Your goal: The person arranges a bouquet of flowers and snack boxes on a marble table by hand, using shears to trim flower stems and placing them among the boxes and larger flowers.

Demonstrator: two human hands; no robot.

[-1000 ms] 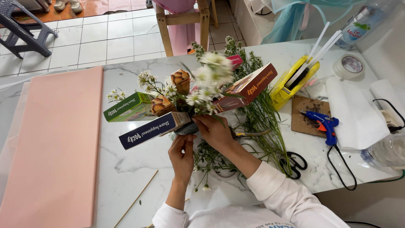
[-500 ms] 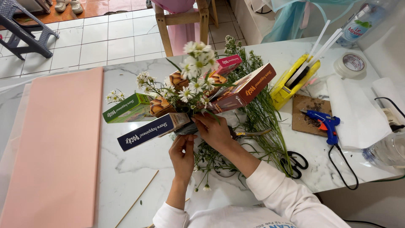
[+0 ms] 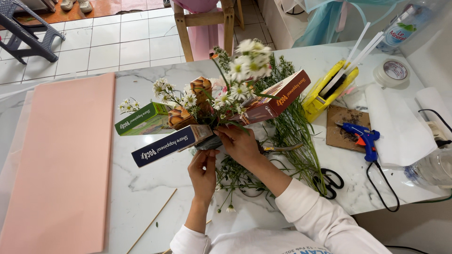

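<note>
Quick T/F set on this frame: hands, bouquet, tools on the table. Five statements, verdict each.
1. Both hands grip the base of the bouquet of boxes and daisies. True: the left hand and the right hand meet at its base.
2. The blue glue gun is in the right hand. False: it lies on the table to the right, unheld.
3. A pink sheet lies flat on the left of the marble table. True.
4. The black scissors are being used to cut stems. False: they lie on the table near the right forearm.
5. The roll of tape sits on the pink sheet. False: it is at the table's far right.
</note>
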